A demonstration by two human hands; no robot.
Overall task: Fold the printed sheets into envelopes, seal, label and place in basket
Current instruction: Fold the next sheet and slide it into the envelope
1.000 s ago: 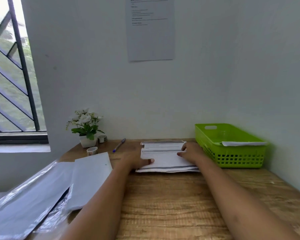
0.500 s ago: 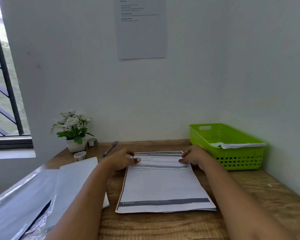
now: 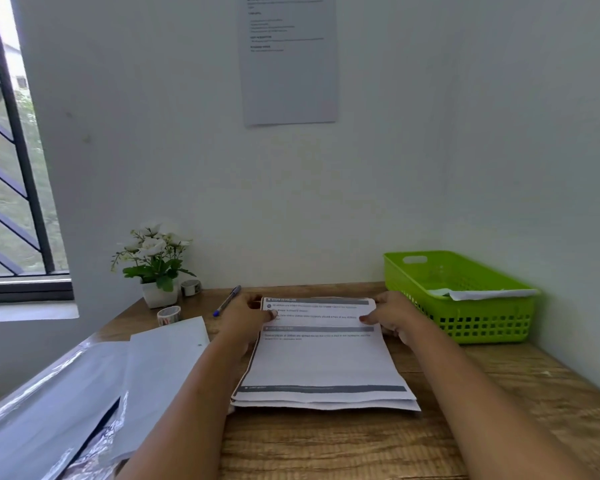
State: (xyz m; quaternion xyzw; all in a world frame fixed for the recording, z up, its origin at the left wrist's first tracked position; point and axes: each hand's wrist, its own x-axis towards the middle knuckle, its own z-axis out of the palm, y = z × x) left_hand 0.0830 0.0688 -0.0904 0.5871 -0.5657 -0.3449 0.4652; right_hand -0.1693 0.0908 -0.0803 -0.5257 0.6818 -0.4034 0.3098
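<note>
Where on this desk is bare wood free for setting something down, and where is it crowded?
Bare wood: the near strip of the table in front of the printed sheets; the right side before the green basket; a band behind the sheets along the wall. Crowded: the left, with white paper, plastic wrap, tape rolls, pen and flower pot.

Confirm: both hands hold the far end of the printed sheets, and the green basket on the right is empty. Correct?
No. The head view shows a white paper lying in the green basket. The left hand and right hand do hold the far end of the printed sheets.
</note>
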